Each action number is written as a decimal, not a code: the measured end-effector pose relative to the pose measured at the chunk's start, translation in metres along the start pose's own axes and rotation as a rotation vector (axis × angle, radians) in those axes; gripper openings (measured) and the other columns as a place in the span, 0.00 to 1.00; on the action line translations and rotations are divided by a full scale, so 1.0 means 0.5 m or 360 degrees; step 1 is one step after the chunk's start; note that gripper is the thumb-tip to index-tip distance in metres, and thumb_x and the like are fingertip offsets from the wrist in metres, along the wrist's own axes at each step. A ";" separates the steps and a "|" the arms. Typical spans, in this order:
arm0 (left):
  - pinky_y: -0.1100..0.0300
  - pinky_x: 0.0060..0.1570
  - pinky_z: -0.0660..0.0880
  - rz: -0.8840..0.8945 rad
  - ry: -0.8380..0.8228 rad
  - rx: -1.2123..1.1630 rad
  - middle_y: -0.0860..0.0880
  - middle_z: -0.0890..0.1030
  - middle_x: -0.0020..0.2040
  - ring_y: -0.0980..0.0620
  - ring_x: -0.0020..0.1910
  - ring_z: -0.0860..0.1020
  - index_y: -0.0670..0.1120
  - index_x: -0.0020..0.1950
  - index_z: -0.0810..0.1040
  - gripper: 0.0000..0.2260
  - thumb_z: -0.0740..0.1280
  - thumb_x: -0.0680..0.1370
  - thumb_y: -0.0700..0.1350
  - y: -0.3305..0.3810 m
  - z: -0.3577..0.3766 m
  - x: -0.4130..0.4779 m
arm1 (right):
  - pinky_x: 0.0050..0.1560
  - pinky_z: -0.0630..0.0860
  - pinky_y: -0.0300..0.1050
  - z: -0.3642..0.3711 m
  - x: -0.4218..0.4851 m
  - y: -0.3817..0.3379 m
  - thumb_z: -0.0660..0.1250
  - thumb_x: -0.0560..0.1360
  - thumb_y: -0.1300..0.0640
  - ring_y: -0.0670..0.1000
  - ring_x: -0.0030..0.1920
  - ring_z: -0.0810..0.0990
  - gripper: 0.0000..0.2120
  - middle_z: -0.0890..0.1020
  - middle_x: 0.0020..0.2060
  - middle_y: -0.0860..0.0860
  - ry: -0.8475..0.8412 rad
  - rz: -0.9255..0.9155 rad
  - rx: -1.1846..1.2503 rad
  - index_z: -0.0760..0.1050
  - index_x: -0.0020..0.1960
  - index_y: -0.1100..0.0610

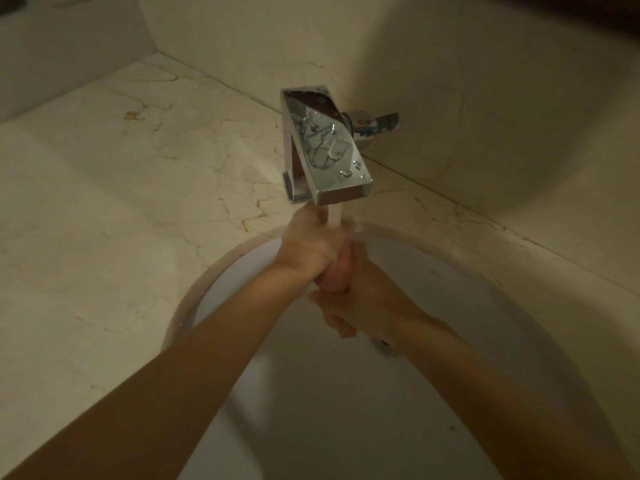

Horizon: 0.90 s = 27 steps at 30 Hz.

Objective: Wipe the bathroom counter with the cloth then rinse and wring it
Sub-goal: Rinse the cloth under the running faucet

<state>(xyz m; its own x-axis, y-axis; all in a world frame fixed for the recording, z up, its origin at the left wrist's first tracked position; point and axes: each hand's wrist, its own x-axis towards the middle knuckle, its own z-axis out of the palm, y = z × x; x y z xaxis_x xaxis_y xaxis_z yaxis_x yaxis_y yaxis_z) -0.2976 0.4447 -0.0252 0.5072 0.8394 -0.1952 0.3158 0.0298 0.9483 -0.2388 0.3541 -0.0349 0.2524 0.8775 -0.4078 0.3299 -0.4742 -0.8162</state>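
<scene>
Both my hands are pressed together over the white sink (194, 299), right under the chrome faucet (325, 147). Water (334, 216) runs from the spout onto them. My left hand (308, 244) is closed on the upper end of a pale pinkish rolled bundle, which looks like the cloth (334, 275). My right hand (367, 299) wraps the lower end from the right, its fingers curled beneath. Most of the cloth is hidden inside the two fists. The beige marble counter (121, 202) surrounds the basin.
The faucet's lever handle (377, 121) sticks out to the right near the back wall (450, 81). The drain (382, 344) shows just below my right wrist. A raised ledge (69, 46) borders the counter at the far left.
</scene>
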 end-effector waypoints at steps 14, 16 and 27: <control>0.67 0.28 0.73 -0.0048 -0.0621 -0.0763 0.49 0.80 0.35 0.55 0.30 0.79 0.38 0.51 0.75 0.16 0.64 0.74 0.51 -0.025 -0.055 -0.061 | 0.62 0.71 0.57 -0.003 -0.005 0.040 0.57 0.76 0.40 0.56 0.58 0.79 0.22 0.81 0.57 0.56 -0.0238 -0.0034 0.1420 0.75 0.62 0.54; 0.66 0.33 0.76 -0.0117 -0.0551 -0.0832 0.49 0.82 0.43 0.54 0.39 0.82 0.41 0.57 0.74 0.19 0.68 0.70 0.48 -0.031 -0.048 -0.062 | 0.57 0.74 0.49 0.000 -0.007 0.034 0.51 0.78 0.40 0.52 0.57 0.80 0.24 0.82 0.56 0.53 -0.0222 0.0093 0.1499 0.75 0.61 0.52; 0.74 0.30 0.69 0.0218 0.0013 -0.0166 0.58 0.77 0.29 0.65 0.29 0.75 0.49 0.42 0.76 0.03 0.69 0.73 0.46 -0.007 -0.034 -0.067 | 0.26 0.74 0.34 -0.008 -0.009 0.012 0.57 0.80 0.56 0.43 0.29 0.79 0.12 0.80 0.32 0.52 0.0925 0.0036 0.1027 0.76 0.43 0.59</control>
<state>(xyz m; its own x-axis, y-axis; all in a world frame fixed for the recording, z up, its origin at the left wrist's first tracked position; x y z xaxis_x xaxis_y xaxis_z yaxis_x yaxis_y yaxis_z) -0.3291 0.4255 -0.0178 0.5331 0.8439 -0.0607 0.1591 -0.0295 0.9868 -0.2344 0.3471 -0.0365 0.7352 0.6095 -0.2966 -0.2168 -0.2032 -0.9548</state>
